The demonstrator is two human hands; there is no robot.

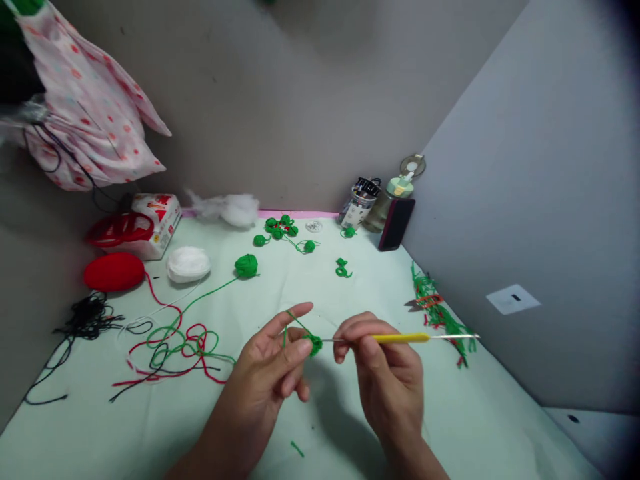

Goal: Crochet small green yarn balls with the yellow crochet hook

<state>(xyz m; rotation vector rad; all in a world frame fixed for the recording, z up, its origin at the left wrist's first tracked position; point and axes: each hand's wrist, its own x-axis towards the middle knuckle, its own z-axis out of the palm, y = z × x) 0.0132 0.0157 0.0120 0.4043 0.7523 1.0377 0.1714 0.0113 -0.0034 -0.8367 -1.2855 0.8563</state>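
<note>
Between thumb and fingers, my left hand [273,363] pinches a small green crochet piece [314,345]. Green yarn runs over its raised index finger. My right hand [383,373] is closed round a crochet hook [403,338] with a yellow handle, held level like a pen. The hook's thin metal shaft reaches left to the green piece; its tip is hidden in the stitches. A second metal end sticks out to the right. Beyond my left hand lies a green yarn ball [247,266], its strand trailing to the left. A short green yarn scrap [297,449] lies near the front.
On the left are a red yarn ball [115,271], a white yarn ball [189,265] and tangled strands [183,343]. Small green crocheted balls [277,233] sit at the back. A phone [397,225] leans on a bottle [380,210]. Scissors [429,301] lie right among yarn scraps.
</note>
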